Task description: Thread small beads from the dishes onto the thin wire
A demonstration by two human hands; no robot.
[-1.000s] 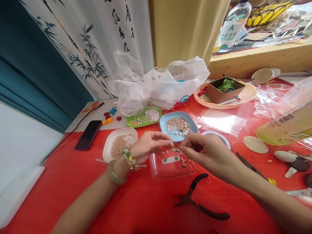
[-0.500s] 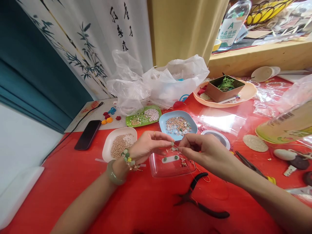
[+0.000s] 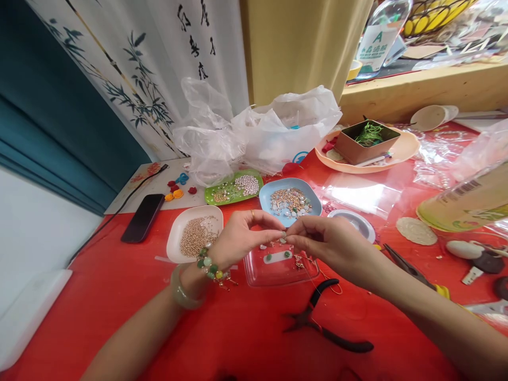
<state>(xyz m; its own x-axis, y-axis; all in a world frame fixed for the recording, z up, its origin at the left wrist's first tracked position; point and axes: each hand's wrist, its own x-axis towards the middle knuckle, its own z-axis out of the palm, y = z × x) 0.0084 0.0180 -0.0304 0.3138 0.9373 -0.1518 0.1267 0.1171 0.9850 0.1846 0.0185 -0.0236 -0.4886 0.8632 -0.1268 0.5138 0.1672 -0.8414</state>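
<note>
My left hand (image 3: 248, 233), with a green bead bracelet (image 3: 212, 267) and a jade bangle (image 3: 182, 291) at the wrist, pinches a small pale-green bead (image 3: 283, 236) between thumb and finger. Against it, the closed fingertips of my right hand (image 3: 329, 241) grip a thin cord, mostly hidden at the fingers. Beneath both hands is a clear plastic tray (image 3: 254, 278) with a white strip (image 3: 278, 257) bearing green beads, plus small gold pieces. Black-handled pliers (image 3: 305, 320) lie open in front of the tray.
Gold beads fill a cream dish (image 3: 172, 243); a green dish (image 3: 234, 198) and blue dish (image 3: 265, 203) hold mixed beads. A phone (image 3: 143, 218) lies left. Yellow-handled pliers (image 3: 408, 267), keys (image 3: 472, 275) and a tilted container (image 3: 464, 203) are right. Plastic bags (image 3: 273, 140) stand behind.
My right hand has moved slightly left, bringing its fingertips against the bead held in my left hand. The dishes and pliers stay put.
</note>
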